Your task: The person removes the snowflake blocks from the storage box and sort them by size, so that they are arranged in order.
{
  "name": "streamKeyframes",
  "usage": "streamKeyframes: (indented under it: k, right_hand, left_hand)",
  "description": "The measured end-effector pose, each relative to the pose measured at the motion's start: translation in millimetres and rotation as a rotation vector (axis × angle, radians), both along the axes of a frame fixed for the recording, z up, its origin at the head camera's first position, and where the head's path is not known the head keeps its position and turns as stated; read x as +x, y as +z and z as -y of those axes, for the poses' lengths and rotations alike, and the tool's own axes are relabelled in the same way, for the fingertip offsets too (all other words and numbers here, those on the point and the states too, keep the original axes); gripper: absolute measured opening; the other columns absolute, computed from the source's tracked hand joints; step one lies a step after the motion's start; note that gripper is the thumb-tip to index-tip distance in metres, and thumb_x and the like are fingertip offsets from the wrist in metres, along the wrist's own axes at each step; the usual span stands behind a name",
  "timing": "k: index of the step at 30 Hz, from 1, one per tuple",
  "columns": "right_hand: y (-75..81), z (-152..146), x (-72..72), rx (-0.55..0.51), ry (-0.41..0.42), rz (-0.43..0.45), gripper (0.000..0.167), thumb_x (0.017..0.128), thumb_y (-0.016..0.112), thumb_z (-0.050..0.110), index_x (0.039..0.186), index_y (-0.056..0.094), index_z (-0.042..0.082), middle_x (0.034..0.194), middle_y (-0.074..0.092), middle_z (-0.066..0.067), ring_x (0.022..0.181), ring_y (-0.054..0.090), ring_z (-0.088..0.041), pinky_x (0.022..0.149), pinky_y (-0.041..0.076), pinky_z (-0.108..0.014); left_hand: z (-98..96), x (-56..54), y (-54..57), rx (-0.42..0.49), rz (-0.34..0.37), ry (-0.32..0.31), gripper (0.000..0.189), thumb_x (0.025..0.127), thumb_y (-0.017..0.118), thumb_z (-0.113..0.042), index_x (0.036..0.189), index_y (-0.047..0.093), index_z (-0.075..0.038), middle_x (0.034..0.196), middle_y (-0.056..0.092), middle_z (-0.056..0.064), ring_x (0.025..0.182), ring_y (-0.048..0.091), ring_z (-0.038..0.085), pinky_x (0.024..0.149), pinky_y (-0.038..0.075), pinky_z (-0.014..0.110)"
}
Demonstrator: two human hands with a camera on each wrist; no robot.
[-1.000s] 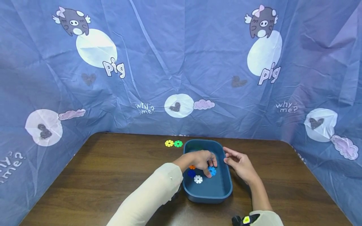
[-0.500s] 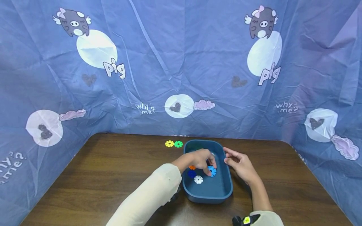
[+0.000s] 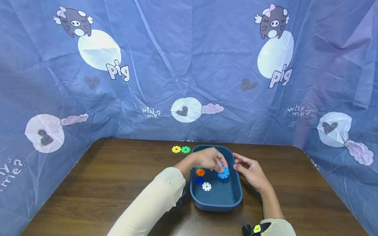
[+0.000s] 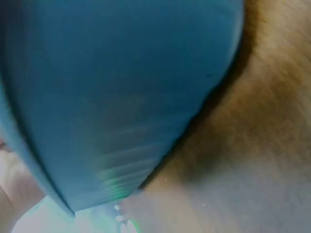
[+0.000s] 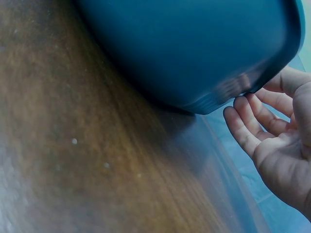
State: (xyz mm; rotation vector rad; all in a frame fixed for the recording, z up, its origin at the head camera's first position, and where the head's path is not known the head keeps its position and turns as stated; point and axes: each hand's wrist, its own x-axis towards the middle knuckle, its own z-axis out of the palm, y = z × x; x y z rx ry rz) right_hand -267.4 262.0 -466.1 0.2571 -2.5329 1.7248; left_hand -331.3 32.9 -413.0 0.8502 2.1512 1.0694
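My left hand (image 3: 209,159) reaches over the dark blue plastic tray (image 3: 217,207) and pinches a light blue notched disc (image 3: 223,173) between thumb and fingertips. Below and left of it, inside the tray, lie an orange disc (image 3: 200,172), a dark blue disc (image 3: 199,181) and a white disc (image 3: 206,186). A green edge shows by the left forearm, mostly hidden. My right hand (image 3: 250,173) stays at the tray's right side, fingers loosely bent. In the right wrist view its fingertips (image 5: 239,102) are right at the outer wall, with the thumb up near the rim.
A yellow disc (image 3: 176,149) and a green disc (image 3: 185,149) lie side by side on the wooden table (image 3: 124,177), left of the tray's far end. Behind the table's far edge hangs a blue printed cloth (image 3: 236,82).
My left hand has risen from the tray's floor with the light blue disc in its fingers, uncovering more of the orange disc. The right hand has stayed in place.
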Motion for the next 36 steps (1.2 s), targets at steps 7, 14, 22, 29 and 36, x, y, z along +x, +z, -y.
streamKeyframes:
  k: [7, 14, 22, 29, 36]
  right_hand:
    - [0.1, 1.1, -2.2, -0.001, -0.006, 0.009, 0.046, 0.097, 0.067, 0.009, 0.142, 0.060, 0.003, 0.116, 0.063, -0.019, 0.100, 0.060, -0.020, 0.083, 0.056, -0.022]
    - [0.0, 1.1, -2.2, -0.011, -0.005, 0.014, 0.045, 0.098, 0.067, 0.011, 0.143, 0.059, 0.004, 0.116, 0.062, -0.019, 0.101, 0.059, -0.020, 0.084, 0.055, -0.021]
    - [-1.8, -0.6, -0.9, -0.029, 0.008, 0.029, 0.045, 0.100, 0.067, 0.011, 0.143, 0.058, 0.003, 0.118, 0.061, -0.020, 0.103, 0.059, -0.020, 0.086, 0.055, -0.020]
    - [-2.3, -0.3, -0.1, -0.030, 0.005, 0.023, 0.045, 0.099, 0.066, 0.009, 0.143, 0.058, 0.002, 0.117, 0.061, -0.020, 0.101, 0.059, -0.017, 0.085, 0.055, -0.020]
    - [-1.3, -0.4, 0.1, -0.035, 0.001, 0.033, 0.046, 0.099, 0.067, 0.010, 0.143, 0.058, 0.003, 0.117, 0.061, -0.020, 0.101, 0.059, -0.018, 0.085, 0.055, -0.021]
  left_hand:
    - [14.4, -4.8, 14.1, 0.089, 0.000, 0.054, 0.012, 0.094, 0.075, -0.009, 0.106, 0.076, -0.009, 0.092, 0.078, 0.000, 0.088, 0.072, 0.019, 0.089, 0.056, 0.054]
    - [35.6, -11.4, 23.8, 0.117, -0.040, 0.122, 0.013, 0.095, 0.073, -0.010, 0.108, 0.075, -0.008, 0.095, 0.078, 0.000, 0.097, 0.068, 0.039, 0.084, 0.056, 0.050]
    - [62.1, -18.6, 29.6, 0.135, -0.065, 0.194, 0.018, 0.095, 0.072, -0.006, 0.113, 0.074, -0.004, 0.100, 0.076, 0.005, 0.084, 0.066, 0.016, 0.072, 0.055, 0.032]
    - [86.7, -25.1, 33.1, 0.139, -0.095, 0.275, 0.020, 0.095, 0.072, -0.008, 0.114, 0.074, -0.004, 0.100, 0.075, 0.006, 0.085, 0.068, 0.021, 0.069, 0.056, 0.029]
    - [112.3, -32.1, 32.9, 0.163, -0.089, 0.363, 0.022, 0.094, 0.074, -0.006, 0.115, 0.074, -0.002, 0.101, 0.072, 0.010, 0.079, 0.065, 0.018, 0.071, 0.057, 0.029]
